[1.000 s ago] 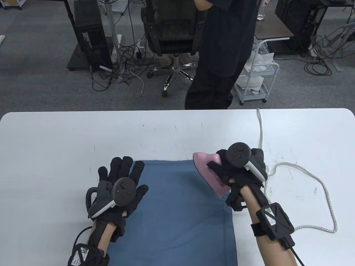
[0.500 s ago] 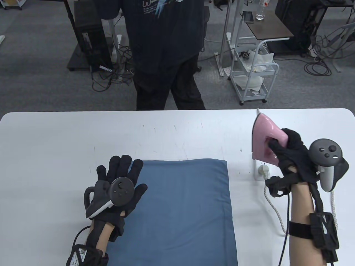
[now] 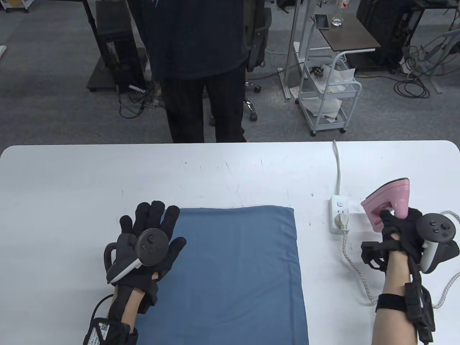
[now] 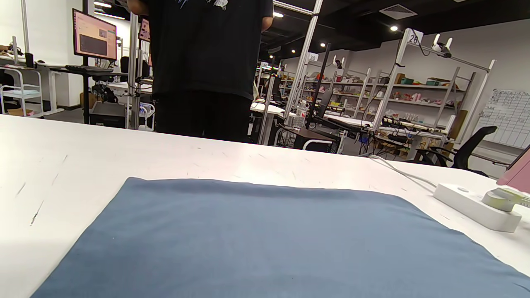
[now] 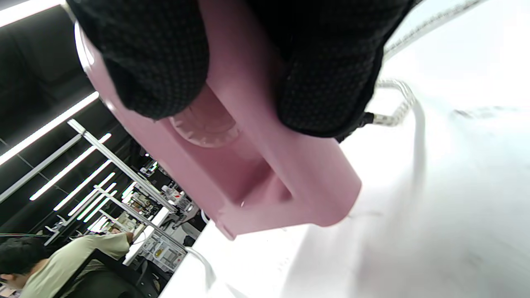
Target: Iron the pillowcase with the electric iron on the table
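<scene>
Pillowcase [image 3: 237, 266] lies flat on the bench [image 3: 72, 179], blue, near edge running off the bottom of the table view. My left hand [image 3: 149, 244] rests fingers spread, flat on the bench at the cloth's far left corner, gripping nothing. My right hand [image 3: 400, 230] is clamped round the handle of the pink iron [image 3: 390, 201], which is off the cloth, tipped up on end just right of the power strip [image 3: 337, 215]; whether its heel touches the bench I cannot tell. Cord [image 3: 354, 269] trails slack beside my right forearm.

Step, as I judge it: parking the iron upright to the right, passes likely done. Next move calls for setting the heel down steady, clear of cord and strip, before letting go.
</scene>
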### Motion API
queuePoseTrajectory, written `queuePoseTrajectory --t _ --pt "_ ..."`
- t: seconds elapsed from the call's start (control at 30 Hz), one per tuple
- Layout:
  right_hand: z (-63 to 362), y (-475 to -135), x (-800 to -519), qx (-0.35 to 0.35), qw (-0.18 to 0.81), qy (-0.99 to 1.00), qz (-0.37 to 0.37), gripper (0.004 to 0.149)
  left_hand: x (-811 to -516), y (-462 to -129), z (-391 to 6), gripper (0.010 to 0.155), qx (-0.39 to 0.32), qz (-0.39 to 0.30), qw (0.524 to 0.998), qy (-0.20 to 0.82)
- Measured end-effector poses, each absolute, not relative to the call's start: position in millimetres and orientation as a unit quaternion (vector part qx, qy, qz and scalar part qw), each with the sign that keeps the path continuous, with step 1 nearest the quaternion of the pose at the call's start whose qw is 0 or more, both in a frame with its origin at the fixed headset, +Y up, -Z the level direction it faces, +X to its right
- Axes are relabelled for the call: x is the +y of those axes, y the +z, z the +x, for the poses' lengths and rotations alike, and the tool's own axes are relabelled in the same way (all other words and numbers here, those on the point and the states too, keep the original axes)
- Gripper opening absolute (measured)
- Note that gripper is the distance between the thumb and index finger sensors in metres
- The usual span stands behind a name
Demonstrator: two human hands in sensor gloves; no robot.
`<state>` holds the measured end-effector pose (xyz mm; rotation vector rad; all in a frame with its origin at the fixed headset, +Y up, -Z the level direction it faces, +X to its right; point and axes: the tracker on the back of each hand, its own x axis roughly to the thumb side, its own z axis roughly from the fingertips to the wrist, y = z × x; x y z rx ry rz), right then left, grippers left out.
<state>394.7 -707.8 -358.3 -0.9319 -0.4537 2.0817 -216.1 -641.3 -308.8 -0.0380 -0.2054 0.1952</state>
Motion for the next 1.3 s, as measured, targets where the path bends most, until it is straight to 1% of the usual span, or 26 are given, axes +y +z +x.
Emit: queuePoseTrajectory --t 0.23,0.37,0.53,0.57,0.67,0.7,0.73,0.87,0.97,1.03,1.1,1.13,1.2,1.3 --pt "389.6 -360.6 -732.7 -0.155 0.375 0.835 -0.372 0.055 -642.5 -309.8 -213.4 0.075 -0.105 -0.024 0.99 0.092" --pt "388.1 -360.9 -737.6 -0.156 0.369 0.838 -0.371 0.056 -642.1 -309.4 -212.7 0.075 -0.106 -0.025 0.99 0.09" --pt "387.5 -362.1 -738.1 -0.135 0.371 0.849 -0.35 0.058 -642.1 -309.4 -212.6 0.075 -0.107 -0.026 0.99 0.092" --pt "387.0 -362.5 -737.5 -0.122 0.379 0.851 -0.342 0.062 -642.1 -309.4 -212.5 0.075 -0.107 -0.027 0.99 0.092" --pt "384.9 -363.3 -729.8 -0.076 0.385 0.864 -0.314 0.086 -642.0 -309.4 -212.1 0.075 -0.108 -0.028 0.99 0.091" --pt "383.2 -362.9 -723.3 -0.068 0.371 0.875 -0.304 0.09 -642.0 -309.6 -211.9 0.075 -0.108 -0.028 0.99 0.092" --pt "380.6 -362.7 -715.8 -0.076 0.35 0.885 -0.297 0.092 -642.0 -309.7 -211.7 0.075 -0.109 -0.027 0.989 0.092" --pt "357.0 -367.0 -675.5 -0.151 0.22 0.93 -0.253 0.092 -642.8 -310.2 -209.8 0.075 -0.11 -0.03 0.989 0.09" --pt "324.4 -378.9 -655.4 -0.155 0.156 0.957 -0.19 0.09 -643.7 -311.0 -208.4 0.075 -0.11 -0.031 0.99 0.086" --pt "300.5 -389.2 -651.1 -0.149 0.116 0.97 -0.154 0.089 -644.2 -311.4 -208.0 0.075 -0.11 -0.033 0.99 0.085" --pt "278.6 -402.7 -654.8 -0.117 0.08 0.983 -0.116 0.085 -644.6 -311.4 -208.1 0.075 -0.109 -0.034 0.99 0.083" --pt "267.6 -412.9 -662.0 -0.076 0.065 0.991 -0.094 0.083 -644.8 -311.3 -208.4 0.075 -0.108 -0.035 0.99 0.082" --pt "254.7 -425.9 -677.9 -0.026 0.039 0.994 -0.099 0.081 -645.8 -311.4 -209.6 0.075 -0.105 -0.037 0.991 0.08" --pt "246.3 -442.1 -702.1 0.01 0.0 0.995 -0.102 0.08 -647.3 -311.2 -211.3 0.075 -0.102 -0.041 0.991 0.079"
